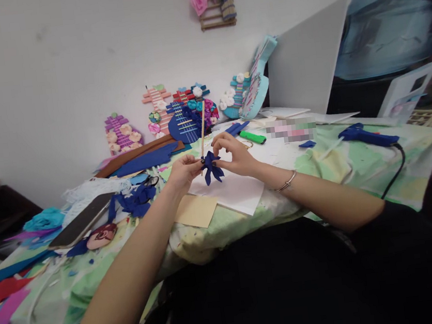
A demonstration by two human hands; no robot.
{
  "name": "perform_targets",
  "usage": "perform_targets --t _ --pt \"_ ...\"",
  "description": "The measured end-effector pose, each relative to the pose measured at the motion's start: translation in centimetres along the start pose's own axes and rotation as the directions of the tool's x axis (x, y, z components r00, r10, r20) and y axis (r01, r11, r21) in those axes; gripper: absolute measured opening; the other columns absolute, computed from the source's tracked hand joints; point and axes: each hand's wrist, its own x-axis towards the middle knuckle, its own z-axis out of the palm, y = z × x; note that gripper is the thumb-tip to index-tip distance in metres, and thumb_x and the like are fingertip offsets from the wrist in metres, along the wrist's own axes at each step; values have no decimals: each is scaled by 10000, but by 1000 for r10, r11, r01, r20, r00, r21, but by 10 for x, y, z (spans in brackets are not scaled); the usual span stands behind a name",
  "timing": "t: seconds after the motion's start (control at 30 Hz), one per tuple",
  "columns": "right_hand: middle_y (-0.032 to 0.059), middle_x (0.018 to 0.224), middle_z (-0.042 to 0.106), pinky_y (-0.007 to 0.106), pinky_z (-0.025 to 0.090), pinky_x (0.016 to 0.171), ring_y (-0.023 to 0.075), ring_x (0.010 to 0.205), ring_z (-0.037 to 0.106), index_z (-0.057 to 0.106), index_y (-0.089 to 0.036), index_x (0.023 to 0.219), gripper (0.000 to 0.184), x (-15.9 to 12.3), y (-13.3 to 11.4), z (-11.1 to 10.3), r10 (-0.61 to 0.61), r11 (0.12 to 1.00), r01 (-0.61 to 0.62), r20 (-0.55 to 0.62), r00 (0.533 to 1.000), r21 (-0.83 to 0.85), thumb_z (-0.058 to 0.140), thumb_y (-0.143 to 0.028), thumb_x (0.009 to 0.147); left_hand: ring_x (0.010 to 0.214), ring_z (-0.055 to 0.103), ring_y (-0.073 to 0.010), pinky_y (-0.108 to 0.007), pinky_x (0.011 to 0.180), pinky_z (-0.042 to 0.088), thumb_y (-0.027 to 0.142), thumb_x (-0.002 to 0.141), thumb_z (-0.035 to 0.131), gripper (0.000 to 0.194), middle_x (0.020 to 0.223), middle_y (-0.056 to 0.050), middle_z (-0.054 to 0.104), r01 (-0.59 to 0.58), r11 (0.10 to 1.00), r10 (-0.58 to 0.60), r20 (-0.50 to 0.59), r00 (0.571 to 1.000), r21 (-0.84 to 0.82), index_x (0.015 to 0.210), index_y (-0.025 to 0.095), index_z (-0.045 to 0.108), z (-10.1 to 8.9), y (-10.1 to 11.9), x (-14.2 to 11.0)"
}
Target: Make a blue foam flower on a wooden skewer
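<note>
A dark blue flower with pointed petals is held up between my two hands above the white paper. My left hand pinches it from the left, together with a thin wooden stick that stands up nearly straight. The fingers of my right hand are closed on the petals from the right. How the stick meets the flower is hidden by the fingers. A tan sheet lies just below my hands. Blue scraps are piled left of them.
A blue glue gun with a black cord lies at the right. A green marker-like object is beyond my right hand. A phone rests at the left. Guitar-shaped decorations lean on the wall.
</note>
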Motion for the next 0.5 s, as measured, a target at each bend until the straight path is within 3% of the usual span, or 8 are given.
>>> perform_targets --t 0.07,0.17,0.33,0.5 --pt "101 1027 509 385 387 852 219 964 465 536 -171 821 113 -2 -4 2 -139 981 142 30 990 -130 590 -155 724 518 559 -94 -228 543 400 163 405 853 435 533 37 587 -3 1000 3 -20 1000 -3 575 154 453 0 -1 0" --pt "111 1099 501 401 362 852 230 973 438 548 -176 882 150 -5 -7 7 -246 916 269 115 963 -297 541 -115 744 482 525 -86 -225 513 378 153 426 838 415 493 37 558 1 1000 -1 -38 999 -1 550 155 442 1 -2 0" --pt "103 1137 507 409 326 812 261 1023 395 571 -198 977 217 -7 -7 15 -283 798 356 218 934 -486 513 -106 789 433 469 -73 -217 469 336 92 433 791 383 435 54 495 9 1000 -9 -51 999 -4 532 161 428 3 -3 -1" --pt "111 1116 527 394 317 791 245 1005 390 583 -187 989 231 -6 -6 20 -312 722 408 264 913 -558 418 -76 871 430 451 -67 -208 464 330 25 431 719 357 438 62 475 30 999 -32 -57 998 -24 538 168 411 5 -2 -2"
